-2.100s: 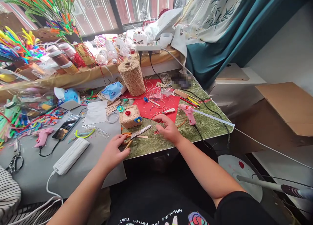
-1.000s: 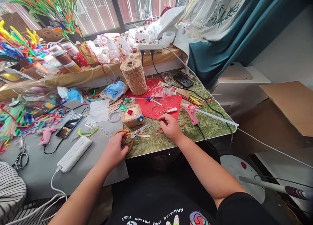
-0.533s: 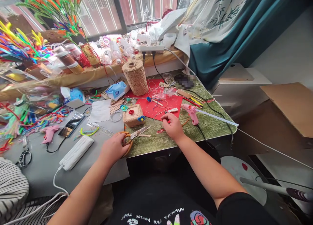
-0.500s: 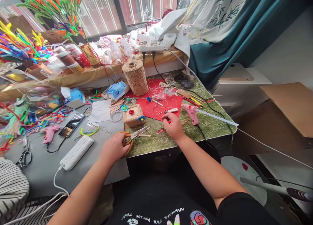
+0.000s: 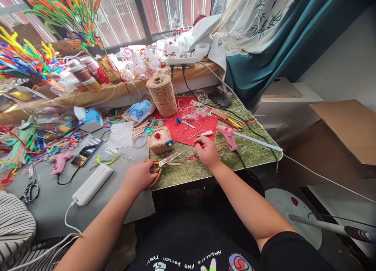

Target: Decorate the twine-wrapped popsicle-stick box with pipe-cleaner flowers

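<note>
Along the near edge of the table, between our left hand and our right hand, we find a strip for passing. Behind it, the scissors, a flat stick and the flowered box stand in the way; farther back, the twine spool blocks us. To the right, the glue gun with its long glue stick is an obstacle.

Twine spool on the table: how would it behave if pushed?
The twine spool stands on end, taller than wide, so a high push might tip it. Once over, it would likely roll, being round. It looks densely wound, so probably firm.
</note>
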`<state>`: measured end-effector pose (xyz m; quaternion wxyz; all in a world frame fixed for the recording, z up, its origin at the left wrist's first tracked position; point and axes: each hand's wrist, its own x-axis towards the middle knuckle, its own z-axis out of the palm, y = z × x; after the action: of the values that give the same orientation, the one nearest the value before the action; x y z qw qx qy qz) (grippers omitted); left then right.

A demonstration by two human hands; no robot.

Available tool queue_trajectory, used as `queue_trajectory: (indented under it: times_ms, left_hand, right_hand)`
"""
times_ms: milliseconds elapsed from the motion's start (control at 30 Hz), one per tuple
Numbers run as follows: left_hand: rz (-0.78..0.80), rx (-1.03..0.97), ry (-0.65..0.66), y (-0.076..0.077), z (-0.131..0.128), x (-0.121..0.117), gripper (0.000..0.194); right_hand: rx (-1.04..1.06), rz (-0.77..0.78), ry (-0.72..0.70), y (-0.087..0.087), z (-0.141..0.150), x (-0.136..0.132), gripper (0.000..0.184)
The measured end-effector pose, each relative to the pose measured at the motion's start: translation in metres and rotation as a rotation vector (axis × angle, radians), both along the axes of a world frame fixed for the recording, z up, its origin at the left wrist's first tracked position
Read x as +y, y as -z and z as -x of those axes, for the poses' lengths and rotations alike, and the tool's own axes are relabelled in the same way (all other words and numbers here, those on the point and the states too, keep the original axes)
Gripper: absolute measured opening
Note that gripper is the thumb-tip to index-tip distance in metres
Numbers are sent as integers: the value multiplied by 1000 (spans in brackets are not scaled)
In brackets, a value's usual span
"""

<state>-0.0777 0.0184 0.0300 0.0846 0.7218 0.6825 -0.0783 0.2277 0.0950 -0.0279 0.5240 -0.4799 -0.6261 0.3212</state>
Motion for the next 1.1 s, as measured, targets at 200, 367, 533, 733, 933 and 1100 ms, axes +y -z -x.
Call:
queue_trajectory:
  times_ms: [200, 367, 533, 733, 933, 1100]
  left_hand:
    - [13, -42, -31, 0, -1, 2, 41]
    - [55, -27, -65, -4, -5, 3, 40]
    - [52, -13, -74, -3, -7, 5, 35]
    - [40, -9, -76, 0, -5, 6, 34]
    - [43, 0, -82, 6, -2, 9, 37]
    - [38, 9, -79, 9, -2, 9, 37]
  right_hand:
    - [-2, 9, -1, 1, 0, 1, 14]
    - [-1, 19, 4, 1, -1, 1, 14]
    - [2, 26, 12, 4, -2, 1, 15]
    - [-2, 39, 16, 5, -3, 0, 16]
    - [2, 51, 15, 6, -4, 1, 17]
    - [11, 60, 26, 7, -4, 1, 16]
